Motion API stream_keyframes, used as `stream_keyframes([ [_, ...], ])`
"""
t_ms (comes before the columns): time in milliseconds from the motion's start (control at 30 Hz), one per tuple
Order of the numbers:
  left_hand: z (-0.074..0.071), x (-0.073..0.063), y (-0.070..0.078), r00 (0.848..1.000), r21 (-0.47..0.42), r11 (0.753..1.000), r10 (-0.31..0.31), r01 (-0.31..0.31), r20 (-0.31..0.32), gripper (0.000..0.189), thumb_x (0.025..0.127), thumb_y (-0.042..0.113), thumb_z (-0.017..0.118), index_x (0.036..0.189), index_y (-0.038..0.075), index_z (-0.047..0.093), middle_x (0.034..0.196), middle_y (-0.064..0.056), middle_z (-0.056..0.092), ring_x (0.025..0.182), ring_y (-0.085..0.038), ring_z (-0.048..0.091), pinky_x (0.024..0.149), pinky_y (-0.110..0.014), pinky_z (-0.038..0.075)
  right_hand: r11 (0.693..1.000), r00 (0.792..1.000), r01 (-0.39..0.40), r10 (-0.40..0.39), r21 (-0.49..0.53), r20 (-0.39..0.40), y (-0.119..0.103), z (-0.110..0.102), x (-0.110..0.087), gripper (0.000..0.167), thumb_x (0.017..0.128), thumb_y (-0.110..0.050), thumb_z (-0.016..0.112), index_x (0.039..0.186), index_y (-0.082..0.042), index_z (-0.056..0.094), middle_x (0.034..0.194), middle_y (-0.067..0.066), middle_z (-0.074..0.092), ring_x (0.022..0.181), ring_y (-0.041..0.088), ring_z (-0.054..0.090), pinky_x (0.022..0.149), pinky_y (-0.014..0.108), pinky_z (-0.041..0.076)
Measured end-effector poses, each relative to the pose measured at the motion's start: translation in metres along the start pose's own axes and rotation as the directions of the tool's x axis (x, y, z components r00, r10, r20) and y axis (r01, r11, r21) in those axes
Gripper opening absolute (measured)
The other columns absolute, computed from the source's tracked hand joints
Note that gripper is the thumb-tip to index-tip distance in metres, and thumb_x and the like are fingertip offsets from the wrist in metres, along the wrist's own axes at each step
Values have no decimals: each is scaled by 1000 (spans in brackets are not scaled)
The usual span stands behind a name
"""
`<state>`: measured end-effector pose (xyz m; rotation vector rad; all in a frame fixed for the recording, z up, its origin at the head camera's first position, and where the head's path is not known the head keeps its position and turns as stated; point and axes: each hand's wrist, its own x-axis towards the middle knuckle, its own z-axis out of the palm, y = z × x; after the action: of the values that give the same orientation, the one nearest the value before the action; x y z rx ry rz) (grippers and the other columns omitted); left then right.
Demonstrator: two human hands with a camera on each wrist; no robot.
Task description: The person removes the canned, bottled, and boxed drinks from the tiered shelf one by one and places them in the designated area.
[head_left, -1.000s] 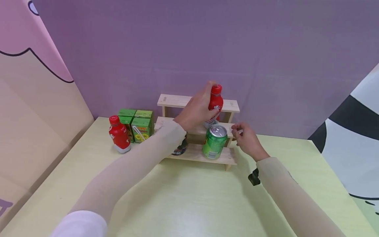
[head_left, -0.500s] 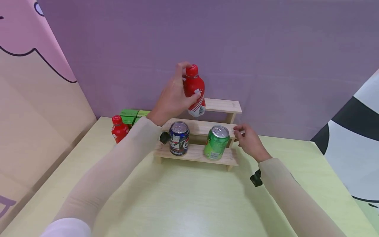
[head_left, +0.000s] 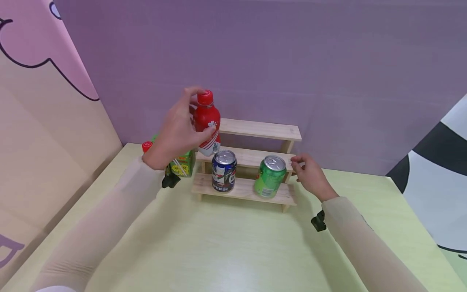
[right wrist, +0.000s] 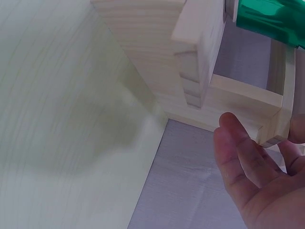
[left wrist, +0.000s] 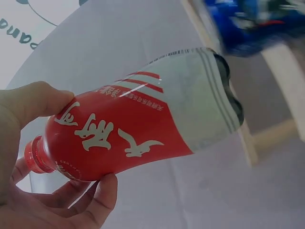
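My left hand (head_left: 178, 129) grips a red plastic drink bottle (head_left: 207, 121) with a white base, thumb on one side and fingers on the other. In the left wrist view the bottle (left wrist: 128, 119) shows white lettering, and its base is apart from the blurred blue can (left wrist: 257, 21). The bottle hangs before the left part of a three-step wooden shelf (head_left: 260, 129), slightly tilted. A blue Pepsi can (head_left: 224, 172) and a green can (head_left: 270, 177) stand on the lowest step. My right hand (head_left: 308, 176) pinches the middle step's right end; the right wrist view shows fingers beneath that wooden end (right wrist: 274, 131).
Behind my left wrist, a green drink carton (head_left: 184, 164) with a straw stands on the table (head_left: 219, 243). The red cap (head_left: 146, 146) of another bottle shows there too, its body hidden. A purple backdrop (head_left: 328, 61) rises behind the shelf.
My left hand has lifted the red bottle off the middle step's right side, carried it left, and lowered it a little. The Pepsi can has come into full view. My right hand stays put.
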<state>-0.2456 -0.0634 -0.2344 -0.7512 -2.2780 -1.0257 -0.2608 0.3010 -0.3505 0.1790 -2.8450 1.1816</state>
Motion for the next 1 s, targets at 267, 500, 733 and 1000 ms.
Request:
stream_keyframes([
  [267, -11, -40, -24, 997, 56, 997, -63, 60, 40, 83, 70, 11, 83, 135, 12, 31, 123, -12, 48, 103, -26, 51, 75, -42, 54, 1000, 1000, 6, -6, -2, -11, 4, -3, 0, 29, 102, -12, 41, 124, 6, 44, 118, 22, 48, 95, 36, 61, 68, 33, 52],
  [500, -3, -74, -47, 989, 63, 991, -121, 116, 79, 79, 70, 6, 82, 132, 4, 35, 123, -13, 49, 109, -31, 51, 74, -46, 54, 1000, 1000, 3, -3, -8, -23, 5, -4, 0, 28, 102, -11, 41, 124, 6, 44, 118, 23, 48, 94, 35, 61, 73, 43, 53],
  [733, 11, -99, -65, 971, 99, 978, -197, 185, 134, 80, 68, 4, 83, 132, 2, 35, 121, -15, 51, 111, -32, 50, 76, -48, 53, 1000, 1000, -2, 2, -6, -24, 6, -4, -1, 28, 102, -12, 40, 123, 6, 44, 118, 22, 48, 94, 35, 61, 73, 44, 53],
  [1000, 23, -110, -84, 952, 105, 961, -270, 256, 146, 76, 73, 3, 79, 132, 2, 33, 121, -16, 51, 111, -32, 51, 81, -47, 52, 1000, 1000, 10, -10, 3, -21, 6, -4, 0, 28, 102, -11, 40, 123, 7, 44, 117, 23, 48, 93, 35, 62, 70, 39, 53],
])
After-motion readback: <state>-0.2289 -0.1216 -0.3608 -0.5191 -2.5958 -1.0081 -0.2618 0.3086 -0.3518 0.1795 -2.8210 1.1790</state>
